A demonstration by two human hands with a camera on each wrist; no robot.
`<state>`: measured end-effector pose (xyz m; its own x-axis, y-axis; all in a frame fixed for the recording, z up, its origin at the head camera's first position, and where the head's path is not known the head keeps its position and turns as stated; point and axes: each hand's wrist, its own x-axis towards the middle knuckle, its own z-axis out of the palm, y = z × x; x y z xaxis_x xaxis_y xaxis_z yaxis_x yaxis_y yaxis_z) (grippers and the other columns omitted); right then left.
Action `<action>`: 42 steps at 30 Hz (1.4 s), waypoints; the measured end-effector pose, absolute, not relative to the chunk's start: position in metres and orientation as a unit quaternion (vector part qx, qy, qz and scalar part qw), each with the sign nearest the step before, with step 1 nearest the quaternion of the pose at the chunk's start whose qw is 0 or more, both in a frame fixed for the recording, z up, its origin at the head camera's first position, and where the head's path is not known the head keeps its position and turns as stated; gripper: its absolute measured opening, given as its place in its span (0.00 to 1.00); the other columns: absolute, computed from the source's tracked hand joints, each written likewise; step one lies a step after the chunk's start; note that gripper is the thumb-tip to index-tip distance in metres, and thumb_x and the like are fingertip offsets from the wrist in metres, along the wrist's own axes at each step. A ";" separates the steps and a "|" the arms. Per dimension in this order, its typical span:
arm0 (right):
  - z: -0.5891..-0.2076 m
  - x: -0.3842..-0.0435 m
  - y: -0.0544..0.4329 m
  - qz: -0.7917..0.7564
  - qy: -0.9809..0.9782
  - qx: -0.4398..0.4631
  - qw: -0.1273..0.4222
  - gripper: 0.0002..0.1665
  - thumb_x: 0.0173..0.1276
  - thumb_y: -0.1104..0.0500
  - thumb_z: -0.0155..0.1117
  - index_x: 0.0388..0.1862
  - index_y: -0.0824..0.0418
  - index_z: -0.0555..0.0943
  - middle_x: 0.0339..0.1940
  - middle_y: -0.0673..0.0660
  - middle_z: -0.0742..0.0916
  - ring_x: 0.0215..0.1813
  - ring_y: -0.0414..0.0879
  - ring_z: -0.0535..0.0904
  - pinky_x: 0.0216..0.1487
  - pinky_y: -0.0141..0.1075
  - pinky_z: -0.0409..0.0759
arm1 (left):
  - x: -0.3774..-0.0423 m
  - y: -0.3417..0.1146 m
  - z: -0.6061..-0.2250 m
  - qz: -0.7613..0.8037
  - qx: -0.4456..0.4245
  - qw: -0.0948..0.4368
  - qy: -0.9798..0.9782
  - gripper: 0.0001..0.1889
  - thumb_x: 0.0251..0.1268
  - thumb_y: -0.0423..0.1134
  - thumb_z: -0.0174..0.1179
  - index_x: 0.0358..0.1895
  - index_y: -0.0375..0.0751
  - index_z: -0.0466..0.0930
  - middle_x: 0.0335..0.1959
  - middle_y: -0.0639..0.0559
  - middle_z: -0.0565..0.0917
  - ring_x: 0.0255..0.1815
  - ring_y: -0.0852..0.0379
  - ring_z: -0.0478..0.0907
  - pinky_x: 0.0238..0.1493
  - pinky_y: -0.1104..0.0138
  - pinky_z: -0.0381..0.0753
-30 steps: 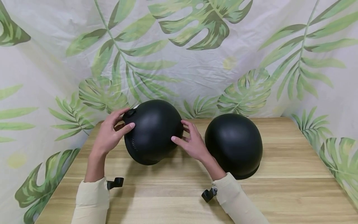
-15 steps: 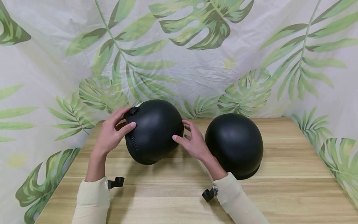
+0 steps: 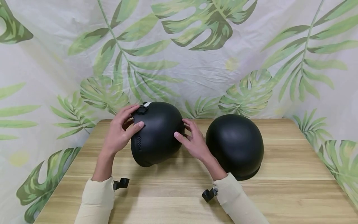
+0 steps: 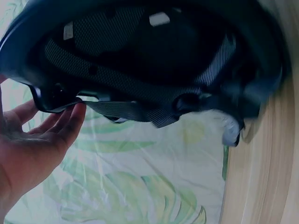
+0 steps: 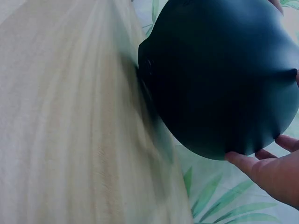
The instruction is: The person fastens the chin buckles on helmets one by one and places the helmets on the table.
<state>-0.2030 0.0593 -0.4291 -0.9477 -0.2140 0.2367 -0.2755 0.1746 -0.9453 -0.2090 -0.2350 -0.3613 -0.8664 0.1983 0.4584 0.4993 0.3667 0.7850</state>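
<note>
A black helmet (image 3: 159, 133) is tilted on its side between my two hands, its opening toward the left. My left hand (image 3: 118, 135) grips the rim, thumb on the outer shell beside a round black fitting (image 3: 142, 110). In the left wrist view its fingers reach a strap (image 4: 126, 109) along the opening, and the padded lining shows. My right hand (image 3: 194, 141) holds the smooth crown from the right with thumb and fingertips. Whether the helmet's lower edge touches the table, I cannot tell. A second black helmet (image 3: 235, 144) sits dome up, right of my right hand.
Beneath both helmets is a wooden table (image 3: 167, 189). A leaf-patterned cloth (image 3: 195, 71) hangs behind its back edge and along the sides. A small black camera mount is on each wrist, the left one (image 3: 121, 183) and the right one (image 3: 209, 194).
The held helmet has turned, bringing its round fitting and white patch further right and more into sight. My left hand has moved right with the rim; my right hand has stayed nearly still.
</note>
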 end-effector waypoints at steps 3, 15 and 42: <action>-0.434 -0.203 0.056 0.636 -0.757 0.149 0.005 0.43 0.78 0.48 0.70 0.85 0.55 0.64 0.85 0.59 0.68 0.85 0.62 0.67 0.78 0.58 0.74 | -0.210 -0.227 -0.364 -0.536 -0.218 0.155 -0.801 0.30 0.74 0.29 0.66 0.77 0.40 0.75 0.79 0.46 0.71 0.68 0.64 0.76 0.65 0.81 0.75; -0.433 -0.202 0.050 0.626 -0.767 0.141 -0.004 0.44 0.77 0.46 0.71 0.84 0.54 0.65 0.85 0.58 0.69 0.84 0.61 0.69 0.76 0.57 0.77 | -0.209 -0.213 -0.368 -0.583 -0.206 0.168 -0.768 0.32 0.74 0.27 0.62 0.80 0.39 0.70 0.79 0.41 0.71 0.66 0.63 0.78 0.65 0.80 0.78; -0.409 -0.192 0.060 0.544 -0.817 0.173 0.079 0.44 0.73 0.42 0.73 0.84 0.48 0.68 0.86 0.53 0.67 0.86 0.55 0.63 0.83 0.60 0.68 | -0.201 -0.193 -0.371 -0.552 -0.247 0.163 -0.779 0.30 0.77 0.29 0.60 0.79 0.36 0.70 0.77 0.39 0.76 0.75 0.53 0.76 0.71 0.69 0.79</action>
